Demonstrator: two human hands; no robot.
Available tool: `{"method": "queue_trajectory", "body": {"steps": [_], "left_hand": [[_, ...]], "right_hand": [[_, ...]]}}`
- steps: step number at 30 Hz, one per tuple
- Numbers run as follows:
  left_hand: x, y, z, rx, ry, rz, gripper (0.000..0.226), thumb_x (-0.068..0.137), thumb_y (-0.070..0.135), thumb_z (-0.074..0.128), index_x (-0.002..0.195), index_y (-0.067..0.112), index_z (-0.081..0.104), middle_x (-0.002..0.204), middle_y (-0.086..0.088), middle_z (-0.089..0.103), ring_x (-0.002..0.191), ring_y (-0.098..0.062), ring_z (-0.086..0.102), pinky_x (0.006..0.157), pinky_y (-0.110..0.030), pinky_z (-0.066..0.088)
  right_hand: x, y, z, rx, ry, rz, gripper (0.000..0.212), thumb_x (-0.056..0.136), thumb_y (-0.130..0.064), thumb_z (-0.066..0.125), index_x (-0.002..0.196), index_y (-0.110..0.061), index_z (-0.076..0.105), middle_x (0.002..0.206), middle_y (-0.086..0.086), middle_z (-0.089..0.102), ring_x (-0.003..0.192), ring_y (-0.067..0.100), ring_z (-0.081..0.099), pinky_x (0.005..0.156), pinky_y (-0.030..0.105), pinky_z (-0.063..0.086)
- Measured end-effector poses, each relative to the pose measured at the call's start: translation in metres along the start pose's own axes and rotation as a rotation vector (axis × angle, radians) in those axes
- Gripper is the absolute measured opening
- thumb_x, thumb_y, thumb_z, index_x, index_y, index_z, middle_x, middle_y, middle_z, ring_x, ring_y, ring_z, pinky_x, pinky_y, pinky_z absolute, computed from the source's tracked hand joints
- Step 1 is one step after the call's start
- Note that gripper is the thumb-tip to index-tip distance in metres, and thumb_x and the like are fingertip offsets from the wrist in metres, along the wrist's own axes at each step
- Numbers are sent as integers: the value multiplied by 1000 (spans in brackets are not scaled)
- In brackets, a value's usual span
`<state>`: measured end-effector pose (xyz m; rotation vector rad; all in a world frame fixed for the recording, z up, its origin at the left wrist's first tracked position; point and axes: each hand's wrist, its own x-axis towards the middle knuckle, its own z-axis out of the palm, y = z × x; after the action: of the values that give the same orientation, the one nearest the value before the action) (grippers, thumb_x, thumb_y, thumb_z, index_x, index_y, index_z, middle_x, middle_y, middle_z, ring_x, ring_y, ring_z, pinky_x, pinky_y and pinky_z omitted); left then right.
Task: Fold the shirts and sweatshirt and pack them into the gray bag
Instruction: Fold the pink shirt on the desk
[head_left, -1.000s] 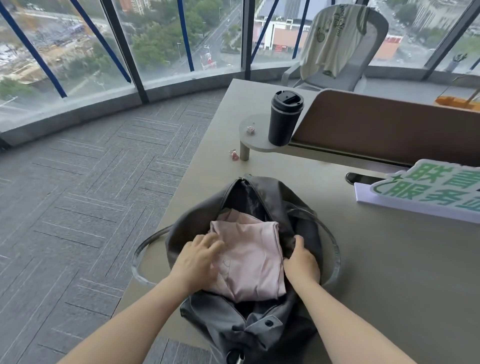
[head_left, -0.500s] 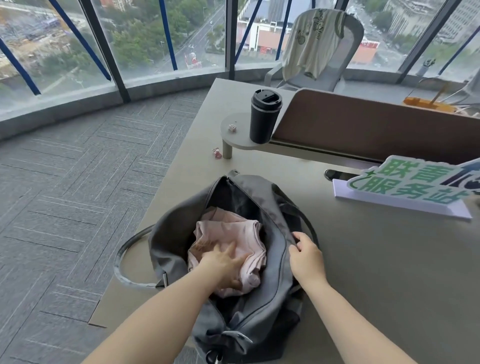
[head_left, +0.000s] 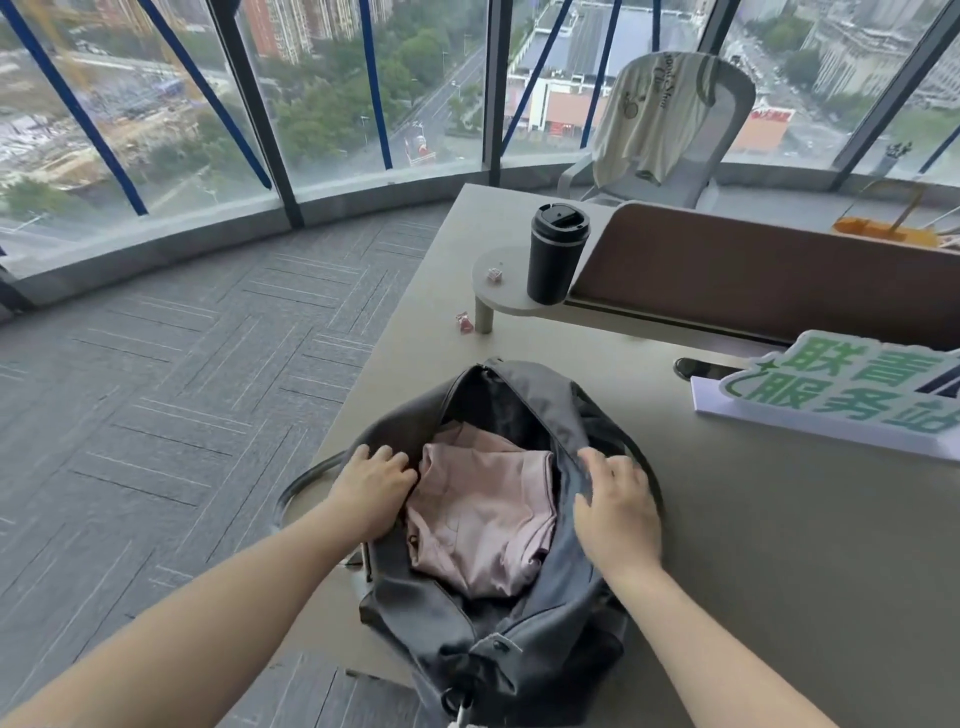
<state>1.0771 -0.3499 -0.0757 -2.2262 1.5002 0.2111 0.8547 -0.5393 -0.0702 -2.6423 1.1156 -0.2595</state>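
Left hand (head_left: 371, 491) curls its fingers over one edge of the gray bag (head_left: 519, 654) | right hand (head_left: 615, 506) grips the other edge | mouth held wide, I think so clothes sit flat | pink folded top (head_left: 483, 514) lies inside, right between both hands | white shirt (head_left: 654, 119) hangs on chair (head_left: 730, 135) far beyond both hands, not packed

Gray bag (head_left: 566, 613), pink garment (head_left: 483, 519)
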Motion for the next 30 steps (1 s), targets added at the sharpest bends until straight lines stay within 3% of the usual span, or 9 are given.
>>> {"method": "queue_trajectory", "body": {"steps": [3,5,8,12,17,22,25,27,30], "left_hand": [[-2,-5,15,9,-141,134,52,86,16,47,137,24,46,146,3,42,144,-27,20,116,-56,10],[-2,-3,21,-18,-225,172,59,84,17,46,142,25,41,148,4,43,147,-25,15,118,-56,2],[-1,-2,30,-4,-245,166,58,83,22,43,141,22,37,141,-1,52,143,-26,24,117,-49,10],[1,-4,33,114,-241,181,44,84,27,43,127,22,49,124,0,62,125,-24,41,102,-39,24],[0,-20,22,216,-164,238,37,83,27,48,115,23,65,116,2,62,114,-24,47,93,-36,30],[-19,-66,19,0,66,33,27,77,23,49,98,25,65,105,6,62,110,-21,53,87,-34,37],[-26,-62,26,-15,-29,11,29,80,19,47,102,25,64,109,5,60,112,-22,52,91,-33,35],[-20,-47,23,-54,-20,33,29,80,21,45,102,26,64,109,7,61,110,-21,51,94,-34,32],[-8,-25,7,-75,103,68,29,81,23,42,99,24,66,103,6,64,105,-21,52,91,-37,30]], "right_hand": [[-6,-23,18,-176,24,-350,34,73,-19,68,106,-23,66,120,8,57,105,32,55,80,45,52],[-10,-34,30,-233,-240,-492,35,78,-30,62,114,-29,65,135,6,52,123,34,48,100,53,42],[-16,-39,44,-373,-648,-494,40,96,-40,41,133,-28,50,153,1,34,142,31,23,114,51,11],[-12,-38,45,-547,-794,-478,46,102,-42,27,147,-32,32,158,6,26,145,39,13,115,59,5],[-4,-35,50,-620,-883,-411,46,102,-36,30,147,-35,35,161,-1,20,147,35,8,115,62,1],[-2,-28,52,-619,-902,-329,46,102,-41,28,146,-34,40,159,0,23,144,39,14,115,62,3],[-2,-29,50,-583,-919,-296,47,101,-45,28,144,-32,43,158,4,27,142,40,20,115,59,7],[-2,-34,40,-505,-856,-302,46,101,-45,30,136,-26,53,146,10,44,133,36,35,112,53,24],[-6,-35,27,-248,-666,-272,37,99,-35,36,114,-20,66,117,8,64,108,31,57,89,42,49]]}}
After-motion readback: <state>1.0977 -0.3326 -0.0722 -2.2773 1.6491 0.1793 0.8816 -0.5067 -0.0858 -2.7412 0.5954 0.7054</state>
